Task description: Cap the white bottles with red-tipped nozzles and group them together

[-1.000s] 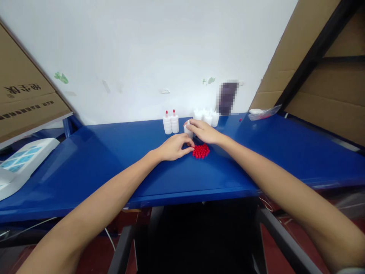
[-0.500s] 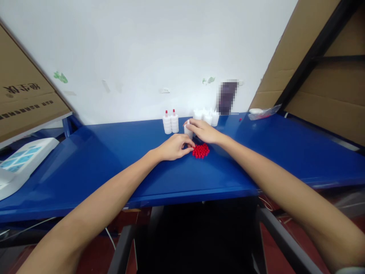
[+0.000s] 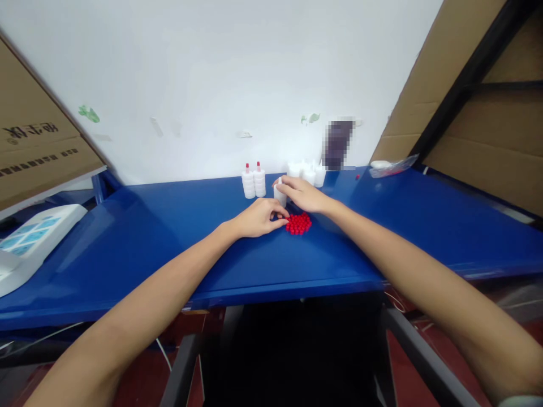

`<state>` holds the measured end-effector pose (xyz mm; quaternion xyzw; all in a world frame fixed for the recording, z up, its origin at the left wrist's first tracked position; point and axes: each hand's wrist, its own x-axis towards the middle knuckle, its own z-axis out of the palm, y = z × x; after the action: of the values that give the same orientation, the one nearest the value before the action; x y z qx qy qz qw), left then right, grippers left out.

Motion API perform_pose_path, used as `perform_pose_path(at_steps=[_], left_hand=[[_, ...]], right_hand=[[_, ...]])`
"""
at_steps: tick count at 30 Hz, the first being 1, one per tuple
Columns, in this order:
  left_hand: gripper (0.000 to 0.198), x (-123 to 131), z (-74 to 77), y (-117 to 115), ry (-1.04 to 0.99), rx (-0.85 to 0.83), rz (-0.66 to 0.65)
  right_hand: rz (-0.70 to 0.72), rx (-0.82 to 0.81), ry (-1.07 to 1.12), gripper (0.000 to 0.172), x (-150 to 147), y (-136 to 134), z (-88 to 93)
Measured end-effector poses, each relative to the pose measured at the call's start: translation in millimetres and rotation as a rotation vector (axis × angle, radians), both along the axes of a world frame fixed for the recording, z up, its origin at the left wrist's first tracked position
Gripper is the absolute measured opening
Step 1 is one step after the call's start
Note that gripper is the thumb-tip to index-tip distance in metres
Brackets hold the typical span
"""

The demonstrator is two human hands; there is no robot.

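Observation:
A heap of small red caps (image 3: 299, 223) lies on the blue table (image 3: 169, 237). My left hand (image 3: 258, 219) rests beside the heap with its fingertips pinched at the heap's left edge, on a red cap. My right hand (image 3: 303, 195) is wrapped round a small white bottle (image 3: 279, 195) standing just behind the heap. Two white bottles with red caps (image 3: 253, 182) stand upright to the left of it. Several uncapped white bottles (image 3: 306, 172) are grouped behind my right hand.
A white device with blue panels (image 3: 29, 243) sits at the table's left end. Cardboard boxes (image 3: 38, 147) lean at left, and a cardboard-backed dark rack (image 3: 475, 96) rises at right. A clear bag (image 3: 390, 166) lies at the back right. A white wall stands behind.

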<state>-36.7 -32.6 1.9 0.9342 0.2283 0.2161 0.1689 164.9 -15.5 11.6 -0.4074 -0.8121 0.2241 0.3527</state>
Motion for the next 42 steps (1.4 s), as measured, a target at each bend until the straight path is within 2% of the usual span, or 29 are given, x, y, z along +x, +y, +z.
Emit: perform_pose_path(at_steps=[14,22,35,42], left_hand=[[0.016,2.7,-2.3,-1.0,-0.059,-0.04,-0.011],[0.015,3.0,-4.4,-1.0,-0.066,-0.008,-0.002],[0.01,4.9,-5.4,0.3,-0.109,-0.075,-0.008],[0.011,4.4,-1.1,-1.6,-0.144,-0.149,0.017]], right_hand=[[0.007,0.007,0.0,0.033,0.3,0.0,-0.3],[0.006,0.006,0.009,0.032,-0.2,-0.2,-0.3],[0.006,0.005,0.03,0.033,-0.5,-0.1,-0.4],[0.168,-0.087,0.103,0.028,-2.9,-5.9,7.5]])
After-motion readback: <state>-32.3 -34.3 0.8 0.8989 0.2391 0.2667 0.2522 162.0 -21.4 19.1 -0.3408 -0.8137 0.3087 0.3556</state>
